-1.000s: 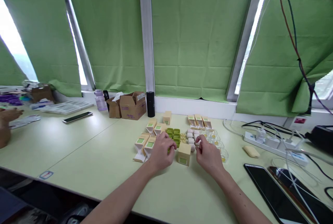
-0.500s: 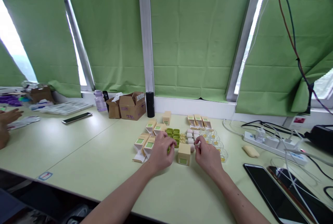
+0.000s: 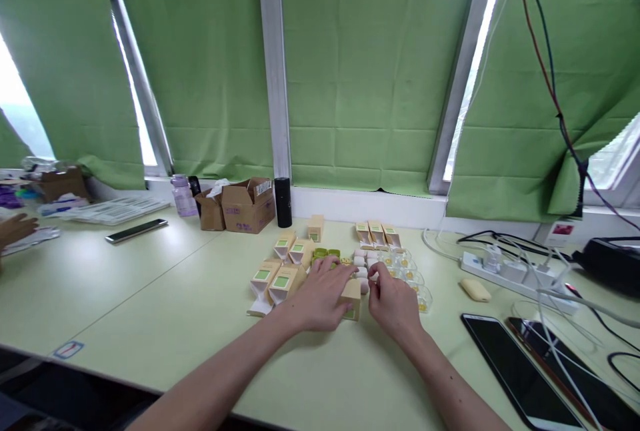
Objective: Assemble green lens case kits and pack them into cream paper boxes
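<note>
My left hand (image 3: 320, 294) reaches around the left side of a small cream carton (image 3: 353, 295), thumb at its front and fingers across its top. The carton stands on the table with a green label low on the front. Just right of it, my right hand (image 3: 395, 301) has its fingers curled in a pinch; anything between them is hidden. Pale pink and white rounded pieces (image 3: 361, 272) sit behind the carton. Green square pieces (image 3: 321, 253) and small yellow pieces are partly covered by my left hand. Clear cups with yellow centres (image 3: 424, 299) lie beyond my right hand.
Open cream cartons (image 3: 263, 277) lie at the left, with three more (image 3: 377, 234) at the back. A black cylinder (image 3: 283, 202) and brown cardboard boxes (image 3: 249, 205) stand behind. Right are a power strip (image 3: 515, 277), cables and a tablet (image 3: 517, 371). Another person's hand (image 3: 17, 227) is far left.
My left hand has moved right from beside the carton to around it, its fingers now stretched out. My right hand keeps its pinch nearby. The view has shifted slightly.
</note>
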